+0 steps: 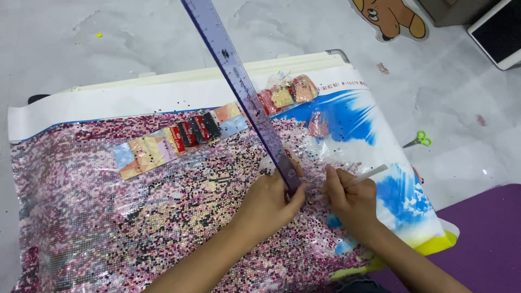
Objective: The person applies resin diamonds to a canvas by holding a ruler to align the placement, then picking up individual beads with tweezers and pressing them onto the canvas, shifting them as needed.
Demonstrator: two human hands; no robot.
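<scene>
Pink bead canvas (108,217) lay across a grey marble floor (81,43).
Left hand (268,203) pinched the purple ruler (244,92); right hand (350,198) pinched a white pen (372,173) near the canvas's right edge.

A canvas (97,217) fills the frame's lower left and centre, lying on a board (179,76). A ruler (239,81) runs diagonally from top centre down onto it. Scissors (418,139) lie right of the canvas; a tablet (499,32) sits upper right.

I work on a marble floor (163,32); on it lie my canvas (108,217), green scissors (418,139), a purple mat (488,239), a tablet (499,32).
</scene>
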